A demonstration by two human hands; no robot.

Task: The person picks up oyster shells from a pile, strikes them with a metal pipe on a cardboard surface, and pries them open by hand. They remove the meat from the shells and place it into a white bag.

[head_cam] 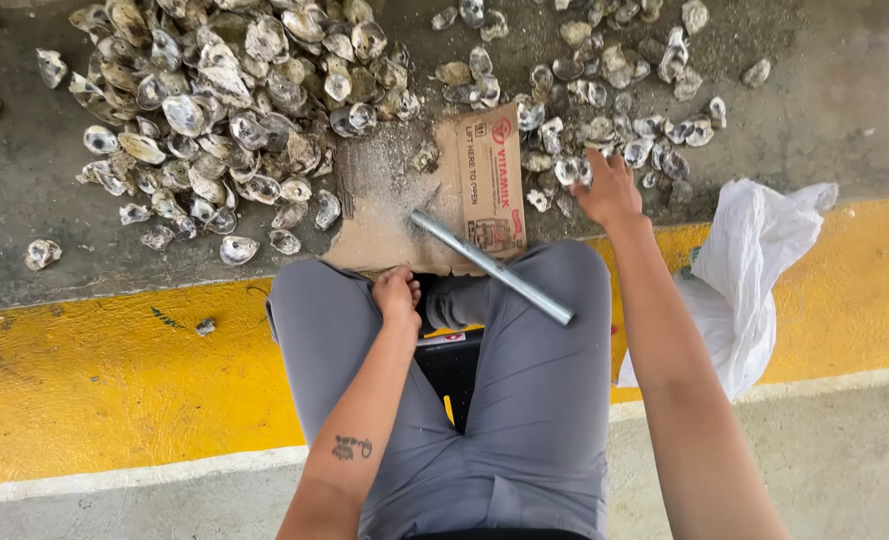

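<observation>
Two great spreads of oyster shells lay on the grey concrete floor (24, 170): the larger heap (224, 110) toward the far left, a thinner scatter (614, 100) toward the far right, seemingly kept apart as separate lots. Nearer, a yellow painted strip (114, 370) crossed the floor, and a white plastic sack (754, 270) slumped over it at the right, within easy reach. Between the spreads lay a flattened piece of cardboard (384, 220), dusted with grit, apparently serving as a working pad just ahead of the person's knees. A grey metal pipe (489, 265) rested slantwise, its far end on the cardboard and its near end across the right thigh, parked there untouched by either hand. The right hand (609, 190) stretched out to the near edge of the right scatter, fingers closing on a pale shell (571, 170). The left hand (396, 295) rested between the knees, fingers curled loosely, holding nothing visible.
</observation>
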